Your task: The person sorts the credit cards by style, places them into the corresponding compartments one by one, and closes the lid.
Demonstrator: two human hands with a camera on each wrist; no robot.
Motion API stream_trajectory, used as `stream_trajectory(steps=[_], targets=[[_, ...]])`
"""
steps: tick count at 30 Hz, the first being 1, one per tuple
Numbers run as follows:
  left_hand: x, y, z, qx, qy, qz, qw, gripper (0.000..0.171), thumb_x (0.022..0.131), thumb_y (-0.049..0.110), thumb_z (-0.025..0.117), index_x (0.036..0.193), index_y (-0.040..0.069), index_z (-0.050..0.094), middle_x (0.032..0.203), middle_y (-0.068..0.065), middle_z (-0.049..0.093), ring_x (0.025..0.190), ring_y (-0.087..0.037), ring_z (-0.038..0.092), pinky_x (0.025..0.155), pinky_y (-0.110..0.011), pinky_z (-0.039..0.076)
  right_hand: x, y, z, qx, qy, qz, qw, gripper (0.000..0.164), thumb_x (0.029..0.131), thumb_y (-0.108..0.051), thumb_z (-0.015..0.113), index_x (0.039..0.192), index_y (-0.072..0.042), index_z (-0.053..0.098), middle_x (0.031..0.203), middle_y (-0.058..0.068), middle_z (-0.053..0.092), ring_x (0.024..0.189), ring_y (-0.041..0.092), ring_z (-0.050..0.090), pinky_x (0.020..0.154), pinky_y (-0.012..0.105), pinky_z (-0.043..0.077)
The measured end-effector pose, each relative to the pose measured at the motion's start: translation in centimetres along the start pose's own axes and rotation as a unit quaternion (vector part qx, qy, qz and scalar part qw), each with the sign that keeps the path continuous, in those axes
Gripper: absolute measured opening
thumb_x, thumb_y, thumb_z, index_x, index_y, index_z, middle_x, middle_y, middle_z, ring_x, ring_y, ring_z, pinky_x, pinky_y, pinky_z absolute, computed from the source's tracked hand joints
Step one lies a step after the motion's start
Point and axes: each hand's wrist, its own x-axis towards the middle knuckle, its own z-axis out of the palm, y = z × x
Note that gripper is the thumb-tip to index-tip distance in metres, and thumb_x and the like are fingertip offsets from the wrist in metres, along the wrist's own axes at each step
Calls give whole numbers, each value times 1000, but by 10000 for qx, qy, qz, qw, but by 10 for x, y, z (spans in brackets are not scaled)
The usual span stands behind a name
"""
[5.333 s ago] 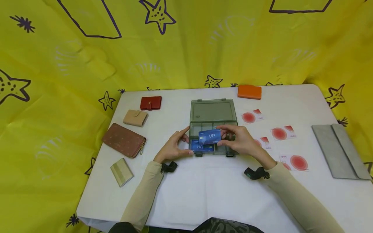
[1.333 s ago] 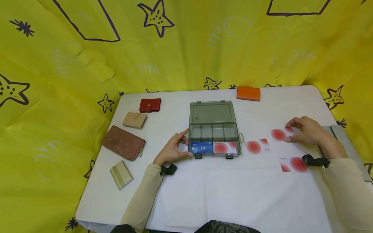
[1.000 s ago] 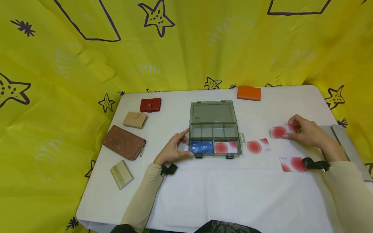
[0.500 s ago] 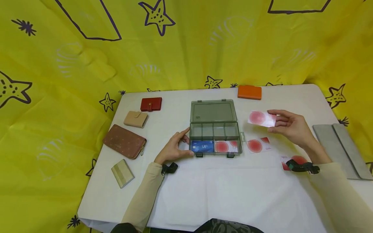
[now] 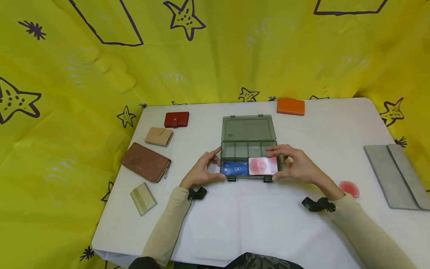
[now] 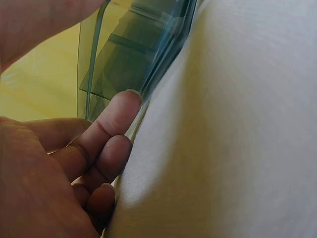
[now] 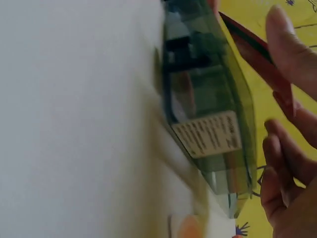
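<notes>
Right hand (image 5: 295,164) pinches a red-and-white card (image 5: 263,166) by its right short end, thumb on the edge toward the person, fingers on the far edge. From that hand the card points left, its long axis running side to side, over the front right compartment of an open green box (image 5: 235,151) whose long side runs the same way. Its held end looks raised; whether the other end touches the box cannot be told. Just beside it, a blue VIP card (image 5: 234,169) lies in the front left compartment. Near the right wrist, a red-circle card (image 5: 349,189) lies partly hidden on the bench (image 5: 208,231). At the box's opposite end, farther from the held card, the left hand (image 5: 203,168) touches the side, thumb and forefinger apart. Beyond sit a brown wallet (image 5: 146,161) at left, a grey folder (image 5: 396,175) at right and an orange wallet (image 5: 290,107) at the back.
</notes>
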Motion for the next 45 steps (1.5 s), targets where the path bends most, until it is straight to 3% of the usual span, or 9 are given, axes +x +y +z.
stream_trajectory(steps=[5, 11, 19, 26, 28, 31, 35, 40, 45], targets=[[0, 1, 0, 10, -1, 26, 10000, 108, 78, 16, 95, 165, 4, 34, 109, -11, 67, 105, -24, 53, 106, -40, 42, 0, 2, 14, -636, 23, -157, 9979, 61, 67, -22, 103, 122, -16, 78, 150, 14, 57, 135, 38, 46, 102, 63, 43], [1, 2, 1, 68, -37, 28, 10000, 108, 78, 18, 95, 166, 4, 34, 109, -10, 67, 106, -25, 53, 107, -41, 42, -4, 4, 10, -770, 281, 2, 9966, 60, 67, -18, 102, 122, -16, 76, 152, 16, 54, 136, 40, 44, 97, 68, 41], [1, 2, 0, 114, -34, -78, 9999, 108, 78, 17, 95, 166, 5, 33, 111, -11, 66, 107, -25, 54, 108, -43, 43, -10, 5, -2, -752, -28, 59, 9971, 62, 74, -25, 99, 130, -15, 73, 158, 15, 51, 140, 39, 40, 102, 71, 41], [1, 1, 1, 80, -39, 7, 10000, 107, 79, 17, 95, 166, 5, 34, 111, -11, 67, 107, -25, 54, 109, -43, 42, -25, 15, -50, -1167, 279, 443, 9918, 69, 77, -17, 97, 139, -13, 67, 142, 10, 64, 123, 28, 54, 92, 28, 47], [1, 1, 1, 101, -34, -7, 9999, 108, 78, 17, 95, 166, 4, 34, 111, -11, 67, 107, -24, 54, 109, -43, 42, -31, 22, -64, -1305, 65, 875, 9876, 73, 77, -20, 97, 142, -13, 65, 140, 14, 63, 122, 32, 55, 96, 33, 48], [0, 1, -1, 133, -45, -57, 9999, 109, 77, 16, 95, 166, 4, 33, 111, -11, 67, 107, -24, 54, 108, -42, 42, -40, 33, -76, -1417, -458, 1543, 9767, 76, 77, -30, 97, 143, -12, 64, 143, 21, 57, 126, 41, 52, 104, 58, 48], [-1, 1, -1, 87, -65, -114, 9999, 110, 77, 15, 95, 166, 5, 33, 112, -12, 66, 107, -24, 54, 109, -42, 42, -47, 44, -75, -1362, -686, 1769, 9723, 69, 76, -33, 97, 134, -9, 69, 139, 25, 54, 126, 47, 48, 105, 74, 41], [0, 0, -2, 31, -65, -78, 9999, 109, 78, 16, 95, 166, 6, 33, 111, -11, 66, 107, -24, 54, 109, -43, 42, -44, 47, -71, -1495, -602, 1648, 9731, 58, 75, -31, 98, 121, -6, 72, 126, 20, 61, 116, 39, 52, 102, 60, 43], [1, 1, -2, 45, -90, -48, 9999, 108, 78, 16, 95, 166, 5, 33, 111, -11, 66, 107, -24, 54, 109, -42, 43, -45, 49, -72, -1604, -502, 1475, 9747, 56, 73, -31, 99, 111, -6, 67, 111, 12, 66, 106, 30, 58, 94, 32, 44]])
